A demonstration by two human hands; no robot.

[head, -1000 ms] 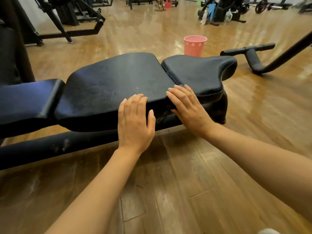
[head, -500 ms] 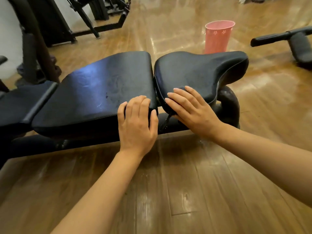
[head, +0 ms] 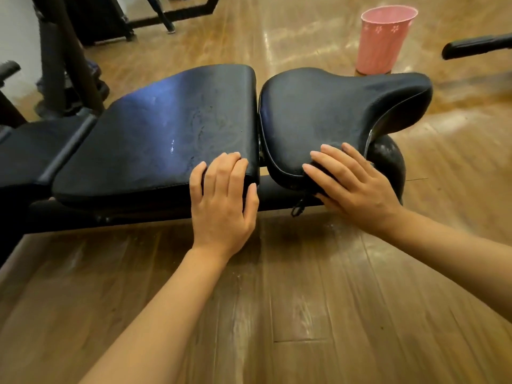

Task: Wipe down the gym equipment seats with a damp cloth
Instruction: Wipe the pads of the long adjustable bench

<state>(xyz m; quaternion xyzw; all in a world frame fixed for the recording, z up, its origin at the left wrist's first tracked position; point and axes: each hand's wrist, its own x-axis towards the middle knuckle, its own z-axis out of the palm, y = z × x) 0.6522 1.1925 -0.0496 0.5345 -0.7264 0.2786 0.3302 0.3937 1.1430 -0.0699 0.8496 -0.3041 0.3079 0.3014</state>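
Head view: we rest our left hand on the near right corner of the long black back pad, fingers held together and bent over its edge, thumb down the side. Our right hand lies flat on the near edge of the saddle-shaped seat just right of it, fingers slightly spread. A pink bin stands on the wooden floor beyond. We see no cloth.

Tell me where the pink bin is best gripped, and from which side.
Probably the open top rim of the pink bin, reached from above. It stands upright on the floor beyond the seat pad, walls tapering downward, so the rim is its widest, most exposed edge.
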